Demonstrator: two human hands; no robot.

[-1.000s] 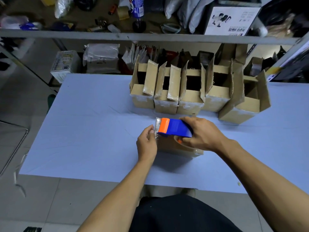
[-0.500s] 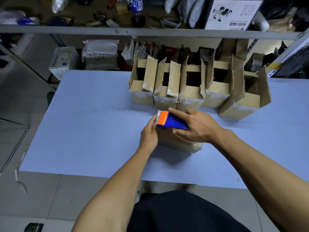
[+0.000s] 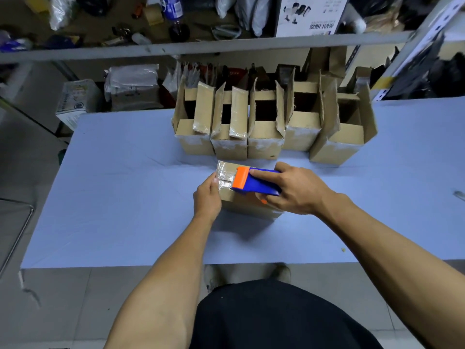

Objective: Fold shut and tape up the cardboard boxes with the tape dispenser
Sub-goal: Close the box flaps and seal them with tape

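Note:
A closed cardboard box point(image 3: 241, 204) lies on the blue table point(image 3: 120, 192) in front of me. On top of it sits the blue and orange tape dispenser point(image 3: 254, 183), which my right hand point(image 3: 294, 191) grips from the right. Shiny tape point(image 3: 226, 173) shows on the box's left top end, just left of the dispenser's orange end. My left hand point(image 3: 207, 197) presses against the box's left end, thumb up at the taped edge. Behind stand several open cardboard boxes point(image 3: 266, 122) in a row with flaps raised.
A metal shelf rail point(image 3: 201, 47) runs across above the far table edge, with clutter and a bottle point(image 3: 175, 13) behind it. White packages point(image 3: 133, 84) sit beyond the table's back left. The table's near edge is just in front of my legs.
The dispenser has moved rightward along the box top, uncovering a taped stretch at the left end. My left hand stays at the box's left end.

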